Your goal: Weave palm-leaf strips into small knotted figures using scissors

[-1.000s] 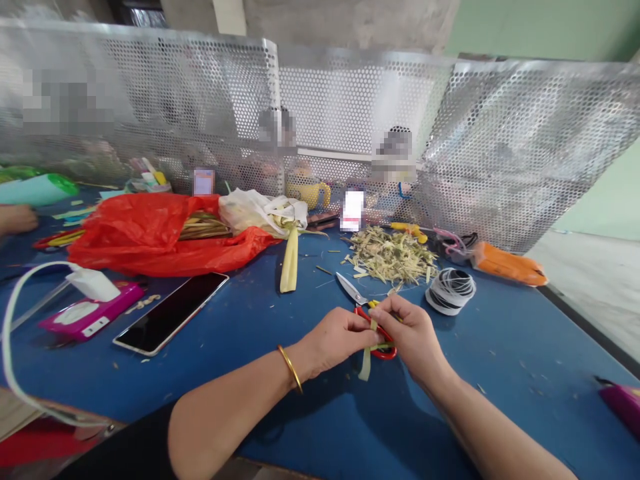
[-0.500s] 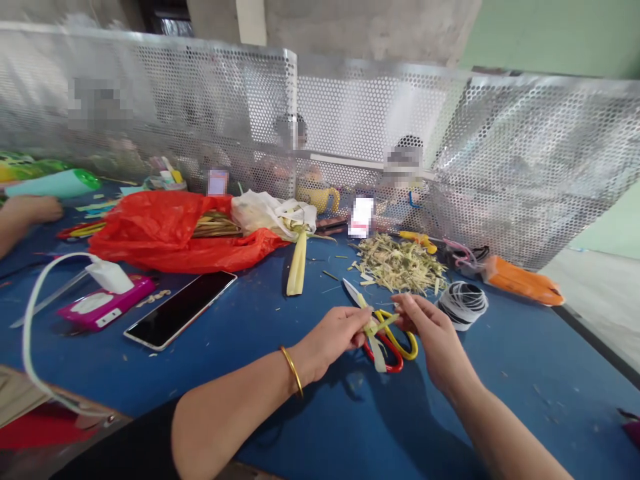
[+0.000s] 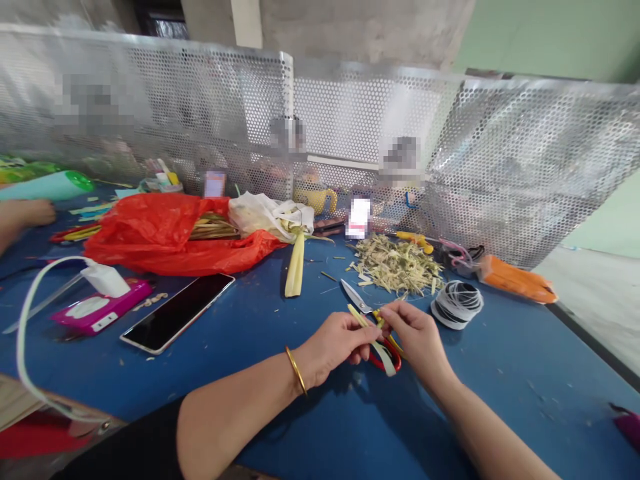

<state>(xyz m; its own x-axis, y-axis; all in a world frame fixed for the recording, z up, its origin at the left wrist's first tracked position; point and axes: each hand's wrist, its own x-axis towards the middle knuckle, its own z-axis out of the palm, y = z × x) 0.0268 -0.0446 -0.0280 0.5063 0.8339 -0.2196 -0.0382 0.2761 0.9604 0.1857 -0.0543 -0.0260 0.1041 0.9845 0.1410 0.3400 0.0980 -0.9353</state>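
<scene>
My left hand (image 3: pixel 336 341) and my right hand (image 3: pixel 416 332) meet over the blue table (image 3: pixel 280 320), both pinching a pale yellow-green leaf strip (image 3: pixel 376 339) that is folded between the fingertips. One end of the strip hangs down toward the table. Under the hands lie scissors (image 3: pixel 367 319) with red and yellow handles, their blades pointing away to the left. A gold bangle (image 3: pixel 297 369) circles my left wrist.
Behind the hands lie a pile of leaf cuttings (image 3: pixel 397 263), a coil of thin cord (image 3: pixel 457 303), a rolled leaf (image 3: pixel 295 264), a red plastic bag (image 3: pixel 160 233), a phone (image 3: pixel 177 312) and a pink case (image 3: pixel 100 311). Another person's hand (image 3: pixel 25 215) rests far left. A perforated metal screen (image 3: pixel 350 133) closes the back.
My right hand moved back in toward the left hand, and the strip, stretched between them before, is now folded tight at the fingertips, covering most of the scissor handles.
</scene>
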